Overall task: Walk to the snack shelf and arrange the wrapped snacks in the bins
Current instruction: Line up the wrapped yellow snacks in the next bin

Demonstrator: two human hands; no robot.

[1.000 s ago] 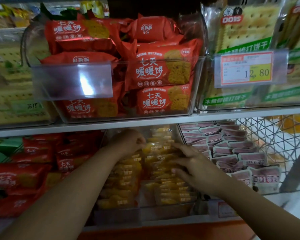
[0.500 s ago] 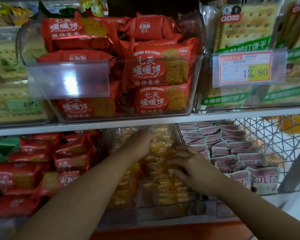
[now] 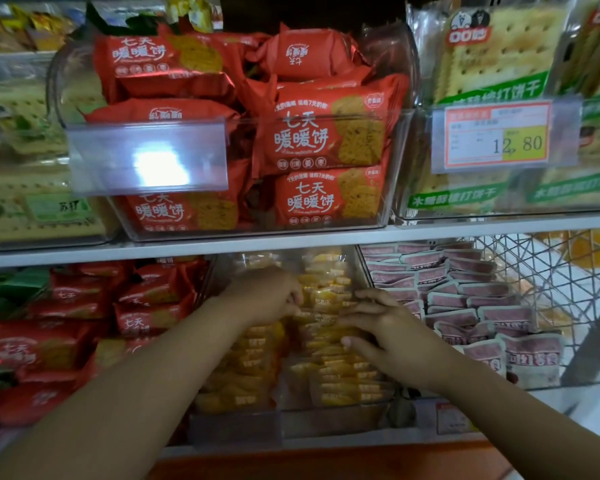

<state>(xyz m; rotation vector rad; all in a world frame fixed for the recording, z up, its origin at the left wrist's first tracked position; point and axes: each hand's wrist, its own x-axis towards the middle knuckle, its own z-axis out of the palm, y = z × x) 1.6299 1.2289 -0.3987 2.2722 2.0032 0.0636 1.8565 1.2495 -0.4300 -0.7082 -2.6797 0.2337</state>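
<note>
Small yellow wrapped snacks (image 3: 336, 379) stand in rows inside a clear bin (image 3: 329, 422) in the middle of the lower shelf. My left hand (image 3: 267, 296) reaches in from the left, its fingers curled onto the packs near the back of the right row. My right hand (image 3: 392, 334) comes from the right and holds a bunch of the same yellow packs between its fingers above and its thumb below. The two hands are close together over the right row, and the packs under them are partly hidden.
Red biscuit packs (image 3: 73, 327) fill the lower bin at left, and pink-and-white packs (image 3: 471, 306) fill the one at right beside a wire basket (image 3: 548, 292). Above, a clear bin of red packs (image 3: 326, 140) and cracker bins with a price tag (image 3: 499, 136) overhang the shelf edge (image 3: 291, 242).
My left hand has moved right and deeper into the bin, closing toward my right hand. My right hand stays on the right row of yellow packs, fingers shifted slightly back.
</note>
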